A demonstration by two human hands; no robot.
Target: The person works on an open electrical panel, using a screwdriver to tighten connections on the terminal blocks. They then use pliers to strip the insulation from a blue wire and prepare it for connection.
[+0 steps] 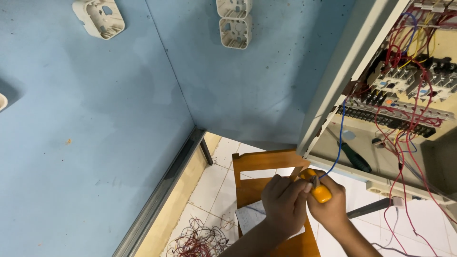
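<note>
Blue wall panels (pixel 95 143) fill most of the view, meeting at an inner corner, with a metal strip along the bottom of the left one. To the right hangs an open grey electrical cabinet (pixel 347 62), its inside crowded with pale contactors (pixel 395 78), a long black terminal strip (pixel 385 121) and loops of red, yellow and blue wiring; a green-handled screwdriver (pixel 356 158) lies on the cabinet floor. Below, an orange wooden chair (pixel 262 164) stands on the white tiled floor (pixel 214 181), with a sheet of paper (pixel 250 216) on its seat. A tangle of red and dark wire offcuts (pixel 197 240) lies on the tiles left of the chair. Three white plastic mounting boxes are fixed to the wall, one at upper left (pixel 100 18) and two stacked near the top centre (pixel 234 21). Above the chair the hands are pressed together: the left hand (pixel 284 202) and the right hand (pixel 328 204) are both closed around an orange-handled tool (pixel 318 187), just below the cabinet's lower edge. A blue wire (pixel 342 138) runs down from the cabinet to the tool's tip; whether the tip actually bites on it cannot be told.
</note>
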